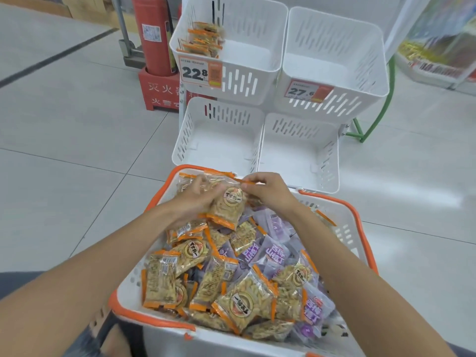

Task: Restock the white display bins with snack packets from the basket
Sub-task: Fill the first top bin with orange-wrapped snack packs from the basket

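Note:
A white basket (342, 220) with orange rim holds many orange-edged snack packets (247, 302) and purple packets (273, 253). At its far end my left hand (195, 199) grips a stack of orange packets (229, 207), and my right hand (268, 189) pinches the top edge of the front packet. Beyond stand several white display bins: the upper left bin (247, 60) holds a few orange packets (201, 42) in its left corner; the upper right bin (332, 65), lower left bin (219, 137) and lower right bin (298, 150) hold nothing.
A red fire extinguisher (152, 34) in a red stand (159, 88) sits left of the bins. Price tags 22.8 (199, 72) and 27.6 (307, 92) hang on the upper bins. A green-framed rack (373, 124) and colourful goods are at right. Grey tiled floor surrounds everything.

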The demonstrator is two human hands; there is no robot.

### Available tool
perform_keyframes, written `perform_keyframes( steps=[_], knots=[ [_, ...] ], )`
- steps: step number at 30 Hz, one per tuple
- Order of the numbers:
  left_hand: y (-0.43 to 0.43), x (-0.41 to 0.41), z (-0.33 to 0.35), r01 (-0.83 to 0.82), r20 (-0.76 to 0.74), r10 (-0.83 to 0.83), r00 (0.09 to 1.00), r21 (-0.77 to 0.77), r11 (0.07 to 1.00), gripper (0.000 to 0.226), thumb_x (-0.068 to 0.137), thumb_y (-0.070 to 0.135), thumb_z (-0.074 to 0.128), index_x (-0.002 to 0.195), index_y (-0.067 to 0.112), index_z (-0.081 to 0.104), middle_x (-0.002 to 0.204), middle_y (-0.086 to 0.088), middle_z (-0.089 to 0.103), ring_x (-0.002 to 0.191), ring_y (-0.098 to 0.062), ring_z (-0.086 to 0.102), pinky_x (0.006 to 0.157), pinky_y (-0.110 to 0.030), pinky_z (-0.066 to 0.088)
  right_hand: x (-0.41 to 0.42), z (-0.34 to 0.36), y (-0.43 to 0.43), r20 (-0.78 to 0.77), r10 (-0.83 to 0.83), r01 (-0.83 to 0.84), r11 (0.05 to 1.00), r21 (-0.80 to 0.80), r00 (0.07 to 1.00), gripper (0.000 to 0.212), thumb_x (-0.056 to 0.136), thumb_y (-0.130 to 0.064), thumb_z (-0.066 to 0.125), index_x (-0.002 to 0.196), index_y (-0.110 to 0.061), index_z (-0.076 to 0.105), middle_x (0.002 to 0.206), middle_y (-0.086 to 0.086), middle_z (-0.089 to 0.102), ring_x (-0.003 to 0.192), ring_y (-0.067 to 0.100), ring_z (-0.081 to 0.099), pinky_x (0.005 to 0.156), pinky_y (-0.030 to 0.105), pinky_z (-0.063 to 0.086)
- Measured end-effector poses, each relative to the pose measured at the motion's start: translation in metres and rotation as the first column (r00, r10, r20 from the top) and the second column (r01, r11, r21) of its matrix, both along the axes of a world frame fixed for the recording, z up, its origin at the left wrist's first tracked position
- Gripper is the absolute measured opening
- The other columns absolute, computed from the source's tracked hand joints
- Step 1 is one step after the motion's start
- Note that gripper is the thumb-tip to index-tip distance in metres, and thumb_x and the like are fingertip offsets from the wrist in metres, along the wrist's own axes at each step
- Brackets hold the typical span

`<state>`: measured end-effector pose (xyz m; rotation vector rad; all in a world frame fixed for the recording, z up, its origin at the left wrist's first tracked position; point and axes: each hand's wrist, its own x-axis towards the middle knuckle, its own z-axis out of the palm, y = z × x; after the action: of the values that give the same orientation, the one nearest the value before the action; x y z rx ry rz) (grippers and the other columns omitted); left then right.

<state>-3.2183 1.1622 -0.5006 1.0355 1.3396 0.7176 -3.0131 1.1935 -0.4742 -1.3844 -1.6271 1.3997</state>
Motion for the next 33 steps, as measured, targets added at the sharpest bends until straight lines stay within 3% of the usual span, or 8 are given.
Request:
perform_keyframes(
  steps=[2,5,9,16,20,23,27,33],
  knots=[
    [-0.001,0.008,-0.002,0.014,0.012,-0.014,1.000,-0.001,1.000,0.108,0.068,0.051,0.084,0.152,0.034,0.019,0.154,0.009,0.029,0.134,-0.020,0.041,0.107,-0.049,0.041,-0.002,0.007,0.002,0.036,-0.019,0.015,0.996,0.088,0.999,0.014,0.088,-0.017,0.070,0.099,-0.008,0.071,0.082,0.006,0.067,0.068,0.012,0.061,0.062,0.029,0.048],
    [0.001,0.014,0.002,-0.104,0.054,0.102,0.993,0.032,0.994,0.093,0.086,0.022,0.074,0.156,0.023,0.012,0.159,0.008,0.018,0.142,-0.025,0.031,0.108,-0.050,0.036,0.021,-0.004,0.018,0.134,-0.203,0.151,0.934,0.325,0.970,0.032,0.084,-0.023,0.074,0.114,-0.015,0.067,0.104,0.002,0.065,0.094,0.010,0.060,0.086,0.026,0.048],
    [-0.005,0.012,0.011,-0.150,0.240,0.158,0.958,-0.053,0.987,0.072,0.097,0.012,0.058,0.154,0.024,0.016,0.162,0.001,0.015,0.117,-0.023,0.055,0.099,-0.060,0.045,0.055,-0.053,0.020,0.759,-0.250,-0.082,0.925,0.370,0.601,0.026,0.085,-0.033,0.068,0.108,-0.020,0.071,0.120,0.009,0.058,0.116,0.028,0.049,0.096,0.034,0.039],
    [-0.001,-0.002,0.021,-0.235,0.117,0.228,0.967,0.047,0.971,0.064,0.099,0.037,0.050,0.154,0.029,0.018,0.163,0.008,0.006,0.147,-0.024,0.020,0.084,-0.041,0.059,0.026,0.018,0.021,0.165,-0.157,0.065,0.886,0.460,0.974,0.006,0.094,-0.010,0.057,0.091,-0.012,0.061,0.078,0.004,0.066,0.075,0.025,0.063,0.074,0.042,0.054],
    [0.000,0.006,0.039,-0.170,0.094,0.164,0.982,0.060,0.984,0.073,0.096,0.054,0.043,0.156,0.028,0.010,0.163,0.007,0.011,0.145,-0.021,0.025,0.087,-0.034,0.056,-0.022,0.047,0.010,0.337,0.045,-0.203,0.869,0.451,0.940,0.006,0.092,-0.012,0.063,0.092,-0.013,0.068,0.079,-0.003,0.067,0.071,0.010,0.060,0.070,0.026,0.048],
    [0.003,0.010,0.045,-0.013,-0.019,0.014,1.000,0.081,0.997,0.099,0.083,0.056,0.068,0.156,0.031,0.004,0.163,0.005,0.011,0.145,-0.021,0.027,0.106,-0.038,0.041,-0.041,0.043,0.010,0.253,-0.059,-0.083,0.854,0.514,0.966,0.016,0.090,-0.015,0.066,0.106,-0.014,0.068,0.102,-0.001,0.062,0.088,0.004,0.057,0.081,0.023,0.044],
    [0.023,0.004,0.073,0.152,-0.311,-0.097,0.945,0.159,0.975,0.095,0.086,0.043,0.070,0.153,0.020,0.007,0.132,0.000,0.041,0.119,-0.017,0.047,0.096,-0.029,0.043,-0.037,0.068,0.036,0.056,0.099,-0.105,0.989,0.102,0.993,0.074,0.086,-0.021,0.072,0.148,-0.031,0.032,0.139,-0.008,0.039,0.120,0.014,0.048,0.098,0.034,0.045],
    [0.097,-0.002,0.152,0.383,-0.447,-0.222,0.867,0.310,0.870,0.087,0.088,0.040,0.069,0.145,0.021,0.007,0.140,0.000,0.039,0.113,-0.016,0.053,0.092,-0.030,0.049,-0.020,0.158,0.111,-0.020,0.405,-0.405,0.911,-0.073,0.914,0.041,0.085,-0.004,0.070,0.124,-0.007,0.058,0.106,0.010,0.069,0.098,0.022,0.067,0.083,0.029,0.053]
  ],
)
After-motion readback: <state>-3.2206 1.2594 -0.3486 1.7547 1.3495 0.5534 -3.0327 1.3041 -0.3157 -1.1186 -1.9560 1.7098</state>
